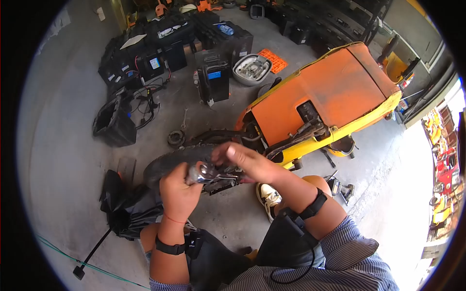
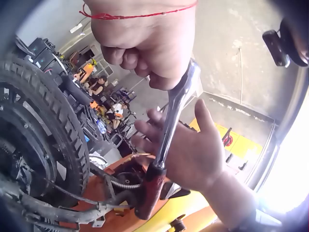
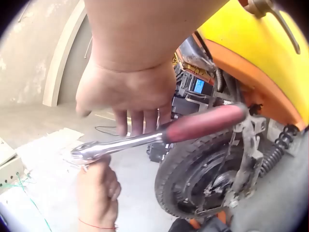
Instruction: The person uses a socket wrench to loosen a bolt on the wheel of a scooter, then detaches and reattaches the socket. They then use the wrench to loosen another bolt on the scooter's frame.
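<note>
My left hand (image 1: 177,194) is curled at the head end of a ratchet wrench (image 2: 176,108). The wrench has a chrome shank and a red and black handle (image 3: 205,123). In the left wrist view the handle points down, away from the fist. My right hand (image 1: 250,162) is spread open beside the shank, its fingers straight and thumb apart. In the right wrist view those fingers (image 3: 137,121) overlap the shank near the handle. Behind the wrench is a wheel with a knobbly black tire (image 2: 72,130). Whatever the left fist encloses below the ratchet head is hidden.
An orange and yellow vehicle body (image 1: 310,102) lies tipped beyond the wheel. Black battery cases (image 1: 213,80), a grey tray of parts (image 1: 252,69) and an open black bin (image 1: 115,123) stand on the floor. A black plastic bag (image 1: 128,208) lies at the left.
</note>
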Available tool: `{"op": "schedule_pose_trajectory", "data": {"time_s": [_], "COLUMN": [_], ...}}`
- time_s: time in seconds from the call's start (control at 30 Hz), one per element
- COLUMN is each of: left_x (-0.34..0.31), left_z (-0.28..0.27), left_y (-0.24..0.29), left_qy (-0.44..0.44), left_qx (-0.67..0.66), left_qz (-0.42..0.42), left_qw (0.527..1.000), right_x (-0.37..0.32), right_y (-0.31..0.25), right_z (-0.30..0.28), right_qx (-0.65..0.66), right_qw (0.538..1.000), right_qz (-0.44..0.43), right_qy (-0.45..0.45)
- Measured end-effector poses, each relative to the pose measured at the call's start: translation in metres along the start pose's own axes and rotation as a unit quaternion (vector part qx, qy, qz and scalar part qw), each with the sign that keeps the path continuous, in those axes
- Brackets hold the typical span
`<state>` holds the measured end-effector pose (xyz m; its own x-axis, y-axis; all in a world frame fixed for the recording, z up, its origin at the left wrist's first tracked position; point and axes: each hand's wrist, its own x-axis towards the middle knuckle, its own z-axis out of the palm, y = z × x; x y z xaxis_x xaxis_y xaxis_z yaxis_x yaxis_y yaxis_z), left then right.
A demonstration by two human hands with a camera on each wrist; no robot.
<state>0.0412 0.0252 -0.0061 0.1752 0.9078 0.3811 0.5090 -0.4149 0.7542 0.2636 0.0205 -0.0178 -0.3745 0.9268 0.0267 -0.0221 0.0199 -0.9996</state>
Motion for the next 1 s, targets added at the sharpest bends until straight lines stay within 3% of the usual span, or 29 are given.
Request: {"op": "schedule_pose_trajectory", "data": {"time_s": [0.1,0.17,0.3,0.4,0.5,0.53,0.63,0.7,0.73,0.8,0.9,1.0], "left_x": [0.006,0.007,-0.005,-0.01,-0.014,-0.015,-0.016,-0.017,-0.016,-0.014,-0.013,-0.012], "left_z": [-0.013,-0.014,-0.014,-0.005,0.007,0.005,0.007,0.007,0.007,0.004,0.001,0.0], "left_y": [-0.002,-0.001,-0.004,-0.002,0.001,-0.002,0.002,0.001,0.001,0.005,0.002,0.003], "left_qy": [0.026,0.05,-0.016,-0.032,-0.028,-0.05,-0.039,-0.04,-0.043,-0.065,-0.103,-0.111], "left_qx": [-0.166,-0.185,-0.116,-0.115,-0.14,-0.069,-0.064,-0.076,-0.089,-0.087,-0.07,-0.065], "left_qz": [-0.071,-0.076,-0.082,-0.087,-0.083,-0.073,-0.028,-0.036,-0.046,-0.021,0.028,0.036], "left_qw": [0.983,0.979,0.99,0.989,0.986,0.994,0.997,0.996,0.994,0.994,0.992,0.991], "right_x": [-0.012,-0.015,-0.023,-0.028,-0.03,-0.03,-0.03,-0.03,-0.028,-0.024,-0.025,-0.024], "right_y": [-0.001,0.001,0.006,0.003,0.002,0.004,0.008,0.005,0.004,0.0,-0.004,0.004], "right_z": [0.002,0.007,0.016,0.027,0.035,0.036,0.039,0.041,0.038,0.026,0.027,0.028], "right_qx": [-0.196,-0.174,-0.209,-0.14,-0.151,-0.151,-0.157,0.004,0.004,0.106,0.1,0.141], "right_qw": [0.973,0.976,0.968,0.987,0.986,0.986,0.985,0.999,0.999,0.985,0.973,0.97], "right_qz": [-0.025,-0.018,0.007,-0.028,-0.06,-0.061,-0.071,-0.037,-0.037,0.091,0.162,0.153], "right_qy": [-0.119,-0.13,-0.142,-0.076,-0.033,-0.034,-0.006,-0.013,-0.014,-0.098,-0.131,-0.124]}}
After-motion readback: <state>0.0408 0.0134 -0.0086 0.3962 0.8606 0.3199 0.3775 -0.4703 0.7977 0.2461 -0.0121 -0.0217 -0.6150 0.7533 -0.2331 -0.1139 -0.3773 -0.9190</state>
